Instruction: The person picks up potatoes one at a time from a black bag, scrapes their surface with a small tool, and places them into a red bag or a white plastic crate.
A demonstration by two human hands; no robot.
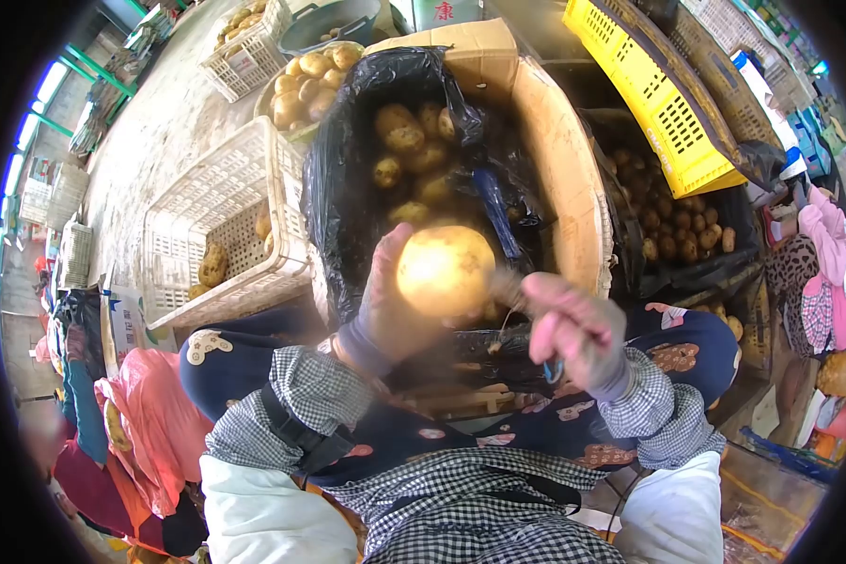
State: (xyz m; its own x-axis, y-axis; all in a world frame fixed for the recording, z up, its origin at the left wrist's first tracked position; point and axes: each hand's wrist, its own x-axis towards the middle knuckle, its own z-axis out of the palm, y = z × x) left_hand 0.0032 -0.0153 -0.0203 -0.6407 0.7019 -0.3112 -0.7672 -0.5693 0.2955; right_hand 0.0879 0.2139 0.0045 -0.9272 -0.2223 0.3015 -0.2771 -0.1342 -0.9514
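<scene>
Head view: left hand (385, 315) grips a pale potato (445, 271), raised above the lap, in front of a black-bag-lined box (348, 179) of potatoes. Right hand (573, 329), blurred, fingers curled around a small blue-handled tool (552, 369), just beside the potato. White crate (221, 221) to the left.

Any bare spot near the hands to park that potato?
Left hand holds the potato; right hand is beside it. The white crate is mostly bare inside, and the concrete floor beyond it is open. The black bag and dark bin are crowded with potatoes.
</scene>
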